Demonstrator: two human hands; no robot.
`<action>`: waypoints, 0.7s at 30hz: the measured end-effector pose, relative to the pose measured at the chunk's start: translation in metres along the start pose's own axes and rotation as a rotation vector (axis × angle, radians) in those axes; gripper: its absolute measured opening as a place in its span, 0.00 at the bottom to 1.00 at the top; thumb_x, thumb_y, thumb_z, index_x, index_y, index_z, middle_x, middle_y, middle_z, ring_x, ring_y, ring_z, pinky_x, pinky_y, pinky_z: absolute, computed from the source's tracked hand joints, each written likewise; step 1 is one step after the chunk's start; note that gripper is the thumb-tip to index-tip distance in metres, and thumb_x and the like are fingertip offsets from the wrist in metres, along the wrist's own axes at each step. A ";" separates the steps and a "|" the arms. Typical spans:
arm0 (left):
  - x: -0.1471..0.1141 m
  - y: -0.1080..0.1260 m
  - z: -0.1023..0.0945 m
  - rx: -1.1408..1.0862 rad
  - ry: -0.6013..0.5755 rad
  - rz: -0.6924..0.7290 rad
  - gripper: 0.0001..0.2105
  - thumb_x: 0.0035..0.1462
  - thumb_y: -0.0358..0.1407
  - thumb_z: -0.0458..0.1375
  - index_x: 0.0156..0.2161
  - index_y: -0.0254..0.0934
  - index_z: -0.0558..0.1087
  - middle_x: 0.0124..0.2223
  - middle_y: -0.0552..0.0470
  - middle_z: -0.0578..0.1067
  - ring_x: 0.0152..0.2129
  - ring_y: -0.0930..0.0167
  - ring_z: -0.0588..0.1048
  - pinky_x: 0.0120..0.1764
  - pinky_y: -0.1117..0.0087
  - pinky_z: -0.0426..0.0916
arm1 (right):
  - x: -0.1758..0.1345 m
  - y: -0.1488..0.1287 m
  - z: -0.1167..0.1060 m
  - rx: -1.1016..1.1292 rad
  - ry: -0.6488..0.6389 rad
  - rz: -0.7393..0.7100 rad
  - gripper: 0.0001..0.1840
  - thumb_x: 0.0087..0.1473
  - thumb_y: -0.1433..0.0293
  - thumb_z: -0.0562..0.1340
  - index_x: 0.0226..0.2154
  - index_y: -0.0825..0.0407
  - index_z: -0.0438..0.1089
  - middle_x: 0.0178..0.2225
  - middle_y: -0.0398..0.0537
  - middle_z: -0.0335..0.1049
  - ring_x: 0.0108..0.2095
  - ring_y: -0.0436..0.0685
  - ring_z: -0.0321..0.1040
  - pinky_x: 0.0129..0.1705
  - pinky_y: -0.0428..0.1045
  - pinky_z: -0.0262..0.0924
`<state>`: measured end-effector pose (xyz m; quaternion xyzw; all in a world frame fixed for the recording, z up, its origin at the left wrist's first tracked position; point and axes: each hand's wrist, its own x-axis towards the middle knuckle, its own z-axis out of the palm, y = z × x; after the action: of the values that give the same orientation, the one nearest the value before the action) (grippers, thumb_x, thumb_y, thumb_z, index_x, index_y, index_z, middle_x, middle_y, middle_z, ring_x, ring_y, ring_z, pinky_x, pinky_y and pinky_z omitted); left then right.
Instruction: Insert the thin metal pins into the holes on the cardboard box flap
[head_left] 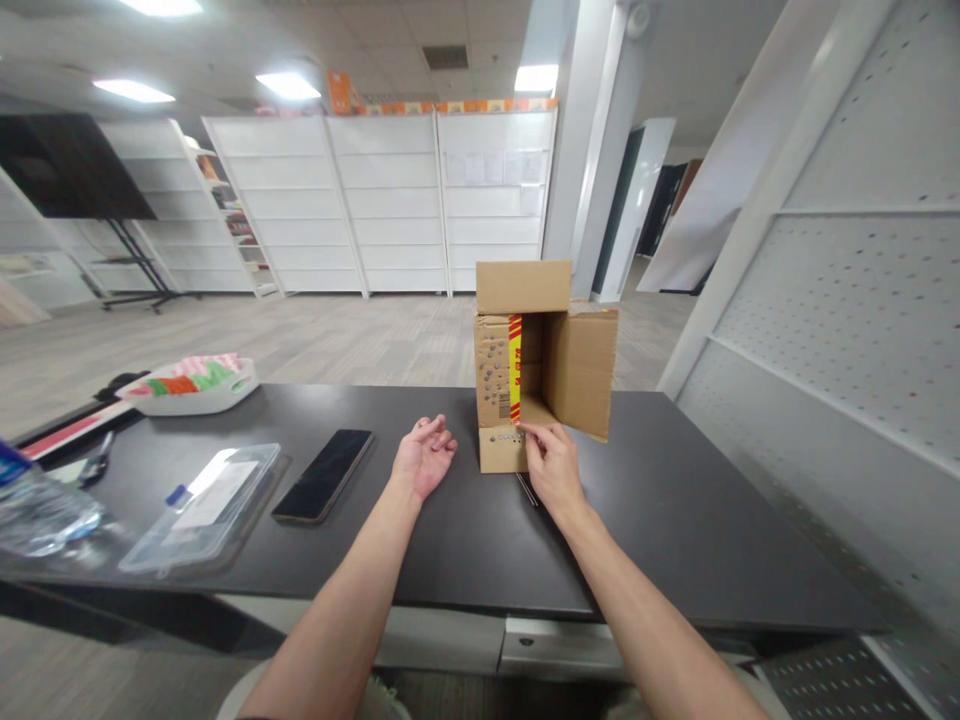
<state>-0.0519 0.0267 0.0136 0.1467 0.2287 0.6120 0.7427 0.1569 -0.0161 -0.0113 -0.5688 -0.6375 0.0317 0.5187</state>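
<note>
A cardboard box [491,370] stands on the dark table with its opening toward me. Its left flap covers part of the opening and bears a yellow and red strip [515,365], a barcode and several small grey round spots. The top flap [523,287] stands up, the right flap [589,370] swings out, and the bottom flap [495,455] hangs down with a row of small round marks. My right hand [553,462] touches the bottom flap, fingers pinched; whatever they hold is hidden. Left of the box, my left hand [425,457] rests palm up, fingers loosely curled, holding nothing.
To the left lie a black phone [324,475], a clear plastic case [206,510] and a water bottle [45,515]. A white basket [195,402] with colourful contents stands farther back. Thin strips [527,489] show beneath my right hand. A perforated panel [840,330] rises at right.
</note>
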 end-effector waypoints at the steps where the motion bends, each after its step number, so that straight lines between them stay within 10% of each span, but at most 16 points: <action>1: 0.000 0.000 0.000 0.002 -0.001 0.001 0.12 0.45 0.22 0.60 0.25 0.36 0.61 0.29 0.57 0.74 0.14 0.80 0.56 0.25 0.71 0.58 | 0.000 0.001 0.001 0.000 0.001 0.002 0.15 0.58 0.70 0.53 0.41 0.48 0.75 0.33 0.49 0.69 0.36 0.56 0.66 0.40 0.51 0.60; 21: 0.001 -0.001 -0.003 0.029 -0.026 0.011 0.13 0.44 0.23 0.62 0.26 0.36 0.60 0.29 0.58 0.73 0.14 0.81 0.56 0.25 0.72 0.57 | -0.002 -0.001 -0.001 -0.027 -0.022 -0.014 0.14 0.55 0.72 0.52 0.38 0.52 0.73 0.36 0.50 0.72 0.39 0.58 0.66 0.41 0.53 0.60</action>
<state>-0.0522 0.0268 0.0104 0.1668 0.2273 0.6108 0.7399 0.1565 -0.0187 -0.0111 -0.5708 -0.6475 0.0256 0.5043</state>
